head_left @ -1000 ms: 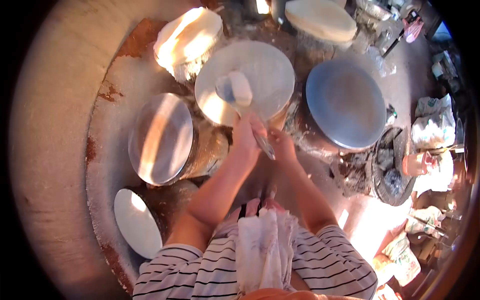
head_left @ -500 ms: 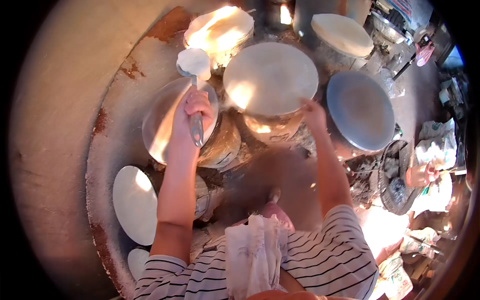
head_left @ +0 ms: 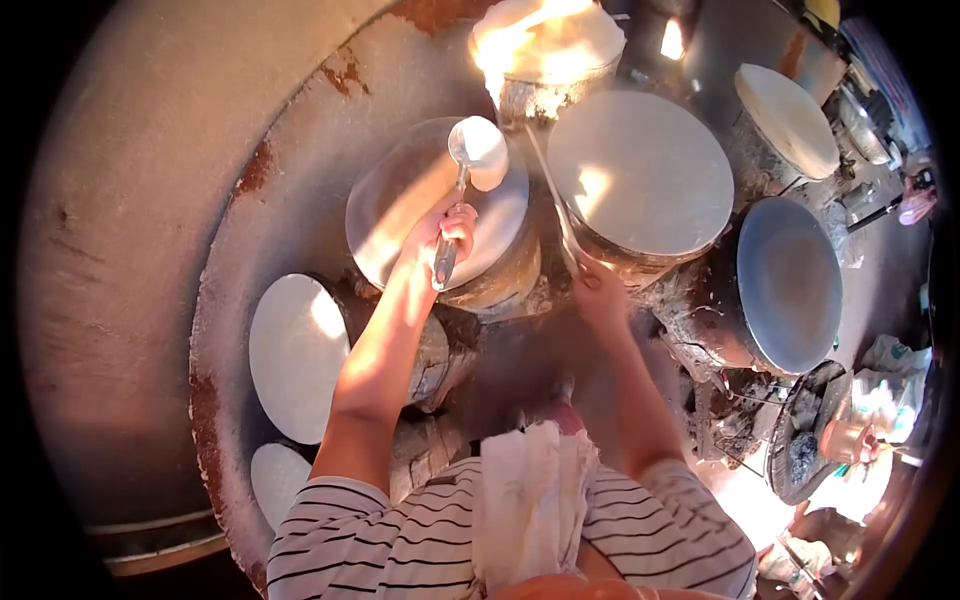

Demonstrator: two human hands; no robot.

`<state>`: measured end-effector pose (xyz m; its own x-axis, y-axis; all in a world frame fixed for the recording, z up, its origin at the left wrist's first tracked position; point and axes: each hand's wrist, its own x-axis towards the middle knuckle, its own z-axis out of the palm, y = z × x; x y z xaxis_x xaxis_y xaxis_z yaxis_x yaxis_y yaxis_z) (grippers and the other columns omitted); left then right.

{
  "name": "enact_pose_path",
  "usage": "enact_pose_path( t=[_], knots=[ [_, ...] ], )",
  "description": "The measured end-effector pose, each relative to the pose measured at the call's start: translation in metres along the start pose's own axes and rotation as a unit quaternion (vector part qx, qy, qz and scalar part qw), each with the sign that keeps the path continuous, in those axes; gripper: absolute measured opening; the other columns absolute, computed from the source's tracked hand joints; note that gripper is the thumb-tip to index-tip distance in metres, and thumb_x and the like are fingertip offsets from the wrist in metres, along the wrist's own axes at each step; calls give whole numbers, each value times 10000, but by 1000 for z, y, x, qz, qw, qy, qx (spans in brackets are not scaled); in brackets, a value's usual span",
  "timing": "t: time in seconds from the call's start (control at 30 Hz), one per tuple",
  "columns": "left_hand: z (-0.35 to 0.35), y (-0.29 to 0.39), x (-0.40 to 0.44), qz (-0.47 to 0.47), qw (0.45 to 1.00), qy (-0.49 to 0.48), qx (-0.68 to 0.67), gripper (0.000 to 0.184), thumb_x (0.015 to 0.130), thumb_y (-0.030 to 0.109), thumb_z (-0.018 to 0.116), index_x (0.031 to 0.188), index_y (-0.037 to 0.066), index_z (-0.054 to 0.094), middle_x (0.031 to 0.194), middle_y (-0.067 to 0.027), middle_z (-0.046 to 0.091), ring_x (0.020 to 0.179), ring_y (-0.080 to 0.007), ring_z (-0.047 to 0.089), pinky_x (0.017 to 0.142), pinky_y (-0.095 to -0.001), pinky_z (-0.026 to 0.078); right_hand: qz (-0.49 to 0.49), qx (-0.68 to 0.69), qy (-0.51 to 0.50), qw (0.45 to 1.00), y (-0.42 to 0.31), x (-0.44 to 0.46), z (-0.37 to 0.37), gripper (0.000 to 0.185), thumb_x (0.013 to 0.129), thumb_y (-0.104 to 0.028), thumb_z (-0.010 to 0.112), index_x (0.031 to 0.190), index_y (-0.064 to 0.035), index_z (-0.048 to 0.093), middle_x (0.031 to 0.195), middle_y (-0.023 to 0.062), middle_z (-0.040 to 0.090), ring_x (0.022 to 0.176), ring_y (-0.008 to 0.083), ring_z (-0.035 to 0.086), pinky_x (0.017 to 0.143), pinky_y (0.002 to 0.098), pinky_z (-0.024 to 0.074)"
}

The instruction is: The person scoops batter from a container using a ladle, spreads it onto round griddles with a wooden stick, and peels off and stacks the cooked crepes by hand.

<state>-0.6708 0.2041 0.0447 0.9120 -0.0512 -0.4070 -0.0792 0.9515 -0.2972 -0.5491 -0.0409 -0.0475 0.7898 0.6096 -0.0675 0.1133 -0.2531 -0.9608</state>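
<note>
My left hand (head_left: 447, 238) is closed around the handle of a metal ladle (head_left: 462, 180). Thick white batter (head_left: 483, 155) fills the ladle's bowl and hangs over its rim. Below the ladle is a round flat griddle (head_left: 385, 190), crossed by a band of sunlight. My right hand (head_left: 598, 292) grips a long, thin, flat stick (head_left: 549, 180), which points away from me along the left side of the middle griddle (head_left: 670, 170). A pale, even layer covers that middle griddle. Whether the stick touches its rim I cannot tell.
Other round griddles stand around me: a sunlit one (head_left: 550, 45) at the back, a pale-topped one (head_left: 785, 115), a bluish dark one (head_left: 790, 285) and a white-topped one (head_left: 295, 355). A curved, rust-patched ledge (head_left: 215, 290) runs along the left. Someone's hand (head_left: 845, 440) shows at far right.
The view has turned, shifting the griddles rightward. My right hand has gone from the middle griddle's near right edge to its near left, and the stick now shows clearly. The ladle remains in my left hand.
</note>
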Motion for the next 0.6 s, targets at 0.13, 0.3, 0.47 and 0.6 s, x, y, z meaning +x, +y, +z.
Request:
enact_pose_path(
  t=[0.13,0.3,0.47,0.6],
  knots=[
    [-2,17,15,58,989,53,124,399,955,323,510,660,109,348,535,35,340,405,-71,356,366,-203,320,-106,18,55,993,0,38,77,405,710,0,581,1114,-2,606,914,128,575,837,225,568,764,327,475],
    [6,32,28,207,930,103,285,267,953,176,517,1177,314,474,655,14,385,423,-42,341,348,-150,313,-226,-18,153,962,-8,49,124,472,642,45,547,1110,7,591,1011,175,515,932,323,511,828,393,441],
    [11,60,16,240,868,123,416,413,951,152,504,1323,299,398,654,20,402,443,-37,350,356,-165,301,-176,-203,69,961,-27,28,110,431,671,25,574,1099,-19,605,1040,134,521,957,305,514,843,390,434],
    [3,76,17,305,774,128,540,544,937,102,494,1426,230,292,612,17,420,430,-63,363,365,-219,320,-229,-260,99,933,-51,65,146,371,683,-36,578,1053,-28,609,1002,115,552,956,289,531,791,381,466]
  ],
)
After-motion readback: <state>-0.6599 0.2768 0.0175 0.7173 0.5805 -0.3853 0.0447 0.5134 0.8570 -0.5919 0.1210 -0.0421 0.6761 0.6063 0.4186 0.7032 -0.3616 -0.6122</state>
